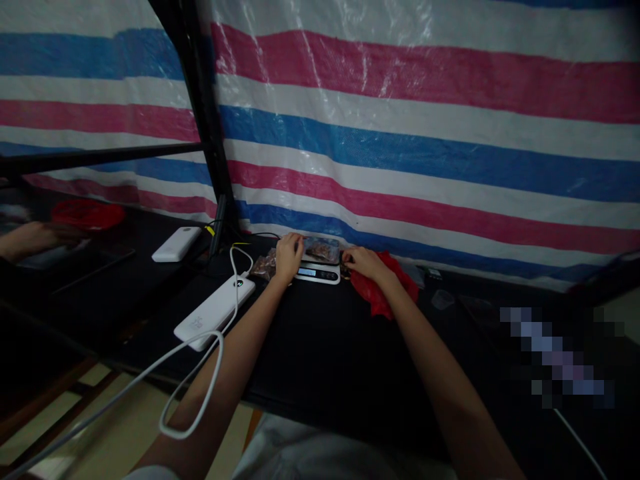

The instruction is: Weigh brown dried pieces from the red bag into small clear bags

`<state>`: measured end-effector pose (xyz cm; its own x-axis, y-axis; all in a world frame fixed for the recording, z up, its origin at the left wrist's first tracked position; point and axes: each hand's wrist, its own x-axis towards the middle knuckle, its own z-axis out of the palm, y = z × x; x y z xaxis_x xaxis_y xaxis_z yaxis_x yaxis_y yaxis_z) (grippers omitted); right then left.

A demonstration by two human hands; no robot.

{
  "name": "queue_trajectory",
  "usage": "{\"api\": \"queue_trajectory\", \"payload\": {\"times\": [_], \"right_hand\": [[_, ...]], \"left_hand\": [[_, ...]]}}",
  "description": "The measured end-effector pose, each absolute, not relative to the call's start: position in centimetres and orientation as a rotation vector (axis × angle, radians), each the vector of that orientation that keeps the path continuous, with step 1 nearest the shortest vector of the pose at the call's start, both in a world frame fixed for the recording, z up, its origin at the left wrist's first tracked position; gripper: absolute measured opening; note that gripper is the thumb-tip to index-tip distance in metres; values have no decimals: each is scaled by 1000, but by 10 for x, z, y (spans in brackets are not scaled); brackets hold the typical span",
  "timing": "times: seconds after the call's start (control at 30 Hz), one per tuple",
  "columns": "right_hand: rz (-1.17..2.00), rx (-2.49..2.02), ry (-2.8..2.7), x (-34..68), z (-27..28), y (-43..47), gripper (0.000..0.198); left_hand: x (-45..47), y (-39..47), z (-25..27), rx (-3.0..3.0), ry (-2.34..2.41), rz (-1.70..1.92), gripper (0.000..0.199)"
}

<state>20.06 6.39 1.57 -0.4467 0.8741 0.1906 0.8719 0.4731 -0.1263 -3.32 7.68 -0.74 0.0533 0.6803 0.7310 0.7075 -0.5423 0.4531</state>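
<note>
A small white digital scale (pixel 319 273) with a lit display sits near the back of the black table. On its platform is a clear tray (pixel 323 251) of small brown pieces. My left hand (pixel 289 257) is closed, its fingers curled at the left edge of the tray; what they grip is hidden. Beside that hand lies a clear bag (pixel 265 265) of brown pieces. To the right of the scale, my right hand (pixel 367 262) has its fingers pinched together over small dark bits by a crumpled red plastic bag (pixel 397 283). What it pinches is too small to name.
White power banks (pixel 215 312) (pixel 177 244) lie at left, with a white cable (pixel 220 367) looping across my left forearm. Another person's hand (pixel 43 239) is near a red bag (pixel 89 214) at far left. A small clear container (pixel 443 299) stands at right. Striped sheeting (pixel 425 153) hangs behind.
</note>
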Motion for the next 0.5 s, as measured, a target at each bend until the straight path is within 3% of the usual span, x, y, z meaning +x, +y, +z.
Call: {"api": "queue_trajectory", "payload": {"times": [0.17,0.5], "right_hand": [[-65,-1498,-2506,203,18,64,13],[-133,-1581,-2403,202,22,63,22]], "left_hand": [[-52,93,-18,-1987,-1763,-1818,31],[-52,95,-22,-2041,-1807,-1771,29]]}}
